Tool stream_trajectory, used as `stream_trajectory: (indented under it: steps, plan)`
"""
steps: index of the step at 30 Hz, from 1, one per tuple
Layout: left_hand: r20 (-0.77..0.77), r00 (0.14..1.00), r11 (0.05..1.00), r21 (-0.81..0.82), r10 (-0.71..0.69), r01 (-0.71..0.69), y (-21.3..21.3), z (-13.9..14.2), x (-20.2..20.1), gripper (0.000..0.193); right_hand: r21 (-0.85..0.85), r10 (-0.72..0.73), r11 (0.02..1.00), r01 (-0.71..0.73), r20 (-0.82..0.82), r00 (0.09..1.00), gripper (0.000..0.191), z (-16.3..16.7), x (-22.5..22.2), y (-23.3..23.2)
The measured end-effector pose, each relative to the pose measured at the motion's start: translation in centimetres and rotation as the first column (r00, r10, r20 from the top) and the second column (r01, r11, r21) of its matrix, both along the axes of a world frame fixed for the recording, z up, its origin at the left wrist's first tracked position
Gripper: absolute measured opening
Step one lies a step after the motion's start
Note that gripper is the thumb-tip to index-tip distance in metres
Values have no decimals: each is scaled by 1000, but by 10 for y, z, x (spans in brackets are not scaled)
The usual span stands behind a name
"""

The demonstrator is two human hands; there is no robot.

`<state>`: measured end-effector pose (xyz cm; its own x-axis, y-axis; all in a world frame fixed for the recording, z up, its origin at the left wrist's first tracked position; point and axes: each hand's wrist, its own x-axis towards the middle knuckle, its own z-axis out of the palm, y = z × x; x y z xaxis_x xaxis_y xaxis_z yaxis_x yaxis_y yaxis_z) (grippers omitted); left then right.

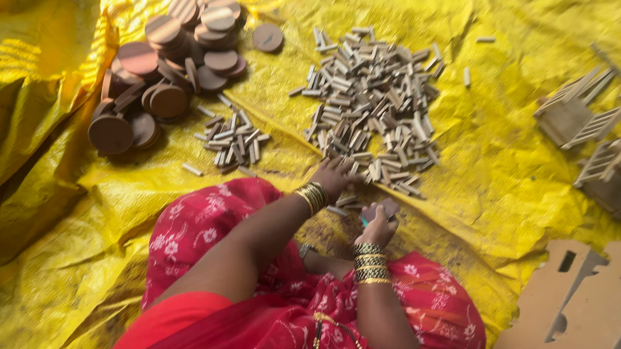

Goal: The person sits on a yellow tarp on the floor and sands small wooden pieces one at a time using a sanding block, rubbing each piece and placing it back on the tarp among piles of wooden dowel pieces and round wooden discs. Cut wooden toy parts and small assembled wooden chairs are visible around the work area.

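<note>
My left hand [335, 178] reaches forward onto the near edge of a big pile of short pale wooden sticks [371, 102] on the yellow sheet, fingers down among the sticks. My right hand [376, 229] is held closer to me and grips a small flat brown wooden piece [382, 209]. Both wrists carry gold bangles. My knees, in red flowered cloth [198, 221], frame the hands.
A heap of brown wooden discs [165, 69] lies at the far left, with a smaller cluster of sticks [234, 140] beside it. Assembled slatted wooden frames [604, 140] sit at the right. Cut-out flat boards [584, 317] lie at the lower right. The yellow sheet [29, 140] rises in folds on the left.
</note>
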<state>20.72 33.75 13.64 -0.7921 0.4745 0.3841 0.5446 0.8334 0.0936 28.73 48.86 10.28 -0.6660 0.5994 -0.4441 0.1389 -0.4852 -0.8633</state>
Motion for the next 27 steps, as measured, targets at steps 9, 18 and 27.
stream_trajectory:
  steps: [9, 18, 27]
  plan:
    - [458, 888, 967, -209, -32, 143, 10, -2, -19, 23, -11, -1, 1000, 1, 25, 1000, 30, -4, -1, 4]
    - [543, 840, 734, 569, 1, -369, -18, 22, 14, 25, 148, -62, 988, 47, 99, 993, 46, 11, 6, 1]
    - [764, 640, 709, 407, 82, -576, -63, 8, 38, 33, 26, 43, 999, -45, 65, 997, 30, 13, 29, -4]
